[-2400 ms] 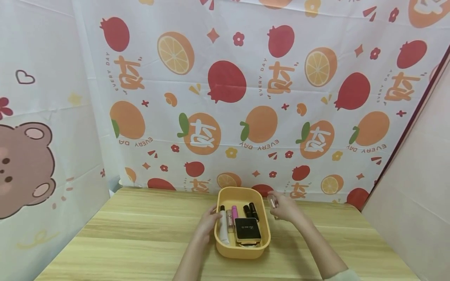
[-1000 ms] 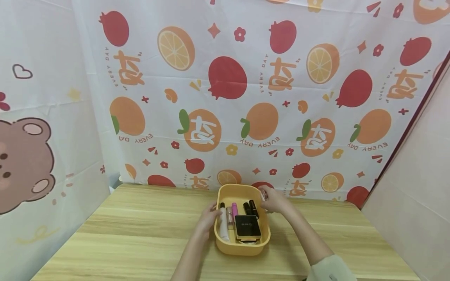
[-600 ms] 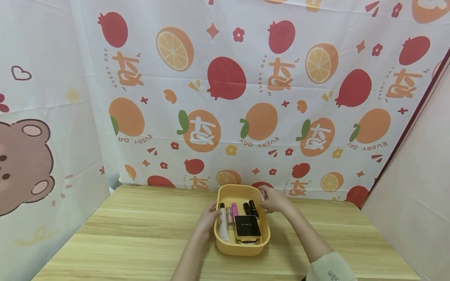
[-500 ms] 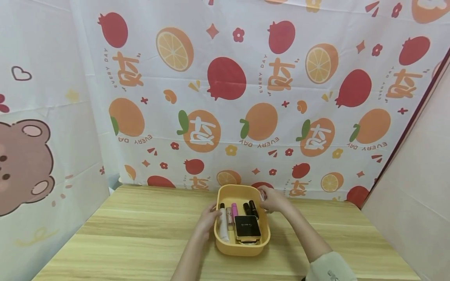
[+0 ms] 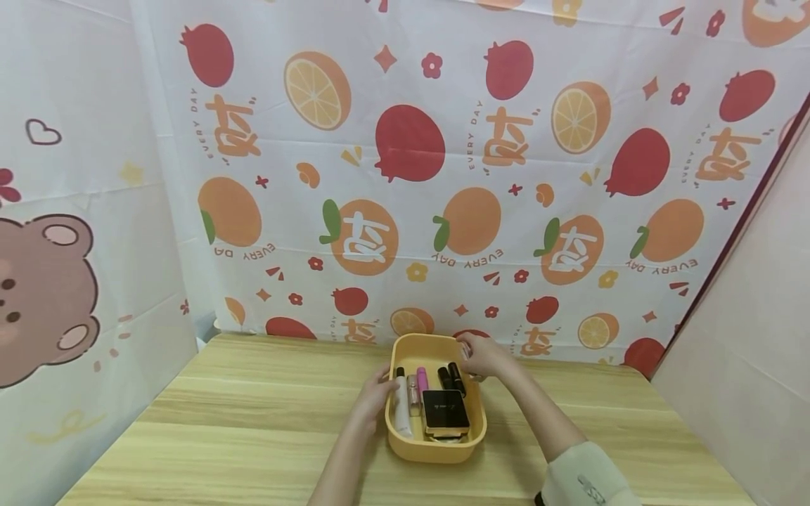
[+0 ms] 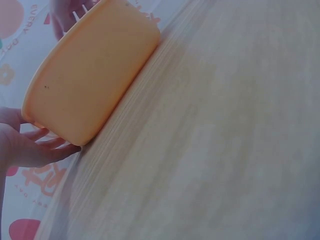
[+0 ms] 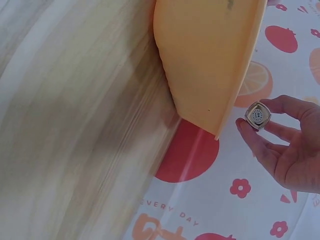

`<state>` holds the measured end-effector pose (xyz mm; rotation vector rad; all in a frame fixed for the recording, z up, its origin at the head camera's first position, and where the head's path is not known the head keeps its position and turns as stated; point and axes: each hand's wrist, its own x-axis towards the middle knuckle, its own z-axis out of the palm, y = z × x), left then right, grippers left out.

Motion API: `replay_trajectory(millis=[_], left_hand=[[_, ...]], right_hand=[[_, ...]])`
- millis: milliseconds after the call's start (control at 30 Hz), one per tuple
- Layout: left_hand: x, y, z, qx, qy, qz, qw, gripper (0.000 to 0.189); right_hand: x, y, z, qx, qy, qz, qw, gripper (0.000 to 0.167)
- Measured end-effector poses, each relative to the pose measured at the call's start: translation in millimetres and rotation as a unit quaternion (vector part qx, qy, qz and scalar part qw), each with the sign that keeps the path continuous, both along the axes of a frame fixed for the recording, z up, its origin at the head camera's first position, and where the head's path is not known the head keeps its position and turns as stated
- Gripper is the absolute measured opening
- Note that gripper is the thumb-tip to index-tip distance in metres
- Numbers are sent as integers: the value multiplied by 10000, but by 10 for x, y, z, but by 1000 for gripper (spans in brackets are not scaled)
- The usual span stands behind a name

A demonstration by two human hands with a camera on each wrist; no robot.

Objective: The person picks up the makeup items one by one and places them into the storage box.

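Note:
A yellow plastic storage box [image 5: 436, 453] stands on the table, with cosmetics lying inside. My left hand [image 5: 375, 399] grips its left wall, thumb over the rim and fingers along the outside, as the left wrist view [image 6: 30, 147] also shows. At the box's right rim, my right hand [image 5: 484, 357] pinches a small clear lip gloss tube [image 7: 257, 116] between thumb and fingers; the right wrist view shows its squarish end face. In the box lie a white squeeze tube [image 5: 402, 407], a clear pinkish tube [image 5: 414, 395], a pink tube [image 5: 422, 379], two black tubes [image 5: 451, 379] and a black compact [image 5: 446, 411].
The wood-grain table [image 5: 253, 422] spreads out on both sides of the box. Behind it hangs a white cloth [image 5: 468, 295] with a fruit print. Another cloth [image 5: 126, 281] with a bear print hangs at the left.
My right hand has moved left with the lip gloss tube, from beside the box to its right rim, and slightly further inward since half a second ago. The left hand keeps its grip.

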<state>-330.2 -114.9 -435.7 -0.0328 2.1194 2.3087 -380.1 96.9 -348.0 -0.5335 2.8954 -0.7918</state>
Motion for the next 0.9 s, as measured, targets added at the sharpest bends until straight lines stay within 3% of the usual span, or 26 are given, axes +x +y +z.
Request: replay_trajectory(millis=[433, 600, 900], left_hand=[[42, -6, -1, -3, 37, -61, 10000, 54], [33, -8, -1, -19, 16, -49, 10000, 54], [5, -13, 8, 31, -18, -54, 10000, 54]], right_hand=[[-58, -116, -49, 178, -343, 52, 9992, 59], [-98, -187, -51, 516, -264, 51, 9983, 58], [-182, -286, -97, 589, -262, 184, 9978, 61]])
